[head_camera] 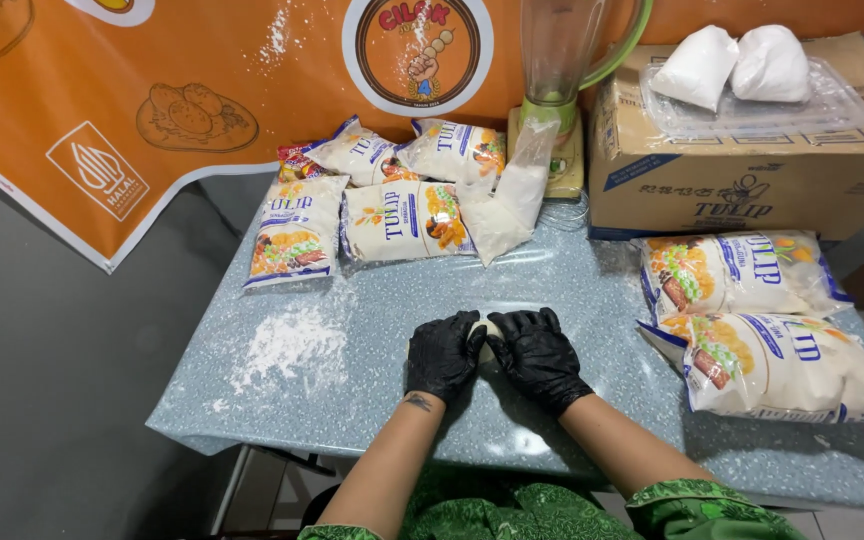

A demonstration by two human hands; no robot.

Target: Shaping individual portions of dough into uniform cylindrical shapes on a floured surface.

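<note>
Both my hands wear black gloves and meet at the middle of the blue-grey speckled table [572, 290]. My left hand [442, 355] and my right hand [537, 355] are cupped together around a small pale lump of dough [486, 338], which shows only as a sliver between the fingers. The lump rests on the tabletop. Most of it is hidden by the gloves.
A patch of loose white flour [287, 350] lies left of my hands. Several flour bags [407, 220] lie at the back, two more [752, 320] at the right. A blender [557, 90], an open clear bag of powder [512, 205] and a cardboard box [752, 150] stand behind.
</note>
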